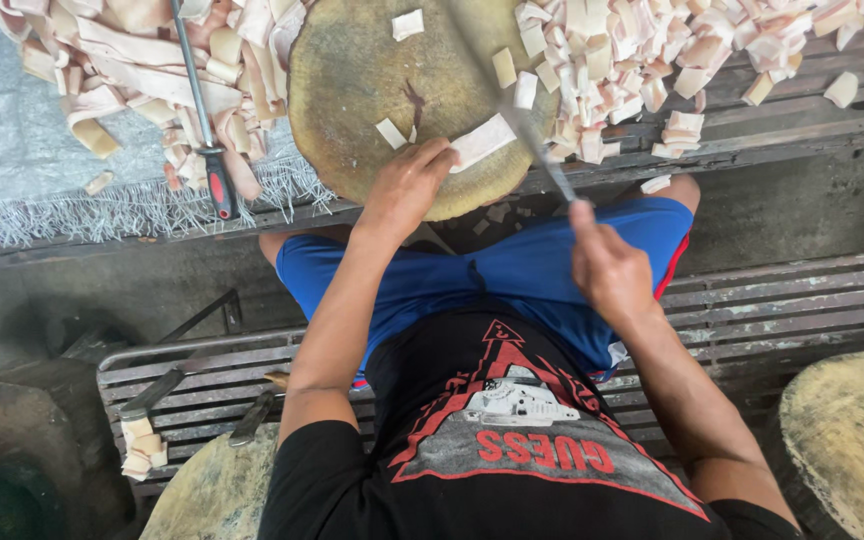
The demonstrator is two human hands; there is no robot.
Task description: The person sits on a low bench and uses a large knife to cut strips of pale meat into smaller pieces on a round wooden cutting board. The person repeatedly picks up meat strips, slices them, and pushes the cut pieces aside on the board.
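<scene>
Head view: person seated at round chopping block (372, 90), the landmark.
R hand (607, 265): nearer than block, fingers clenched on knife (527, 135) handle; blade reaches over block.
L hand (407, 185): at block's near edge, fingertips pinning pale strip (482, 140).
Done: cut pieces heap (652, 60) beside block, knife side.
Left: uncut strips pile (132, 60) opposite side w/ sharpening steel (202, 110); approx. half remains.

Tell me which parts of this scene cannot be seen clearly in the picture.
- Knife blade, head view: blurred by motion, so its edge and tip are unclear.
- Handle inside the right hand: hidden by the closed fingers.
- Strip under the left hand: its near end is covered by the fingertips.
- Round cutting block and the pile of cut pieces: cut off by the top edge.
</scene>
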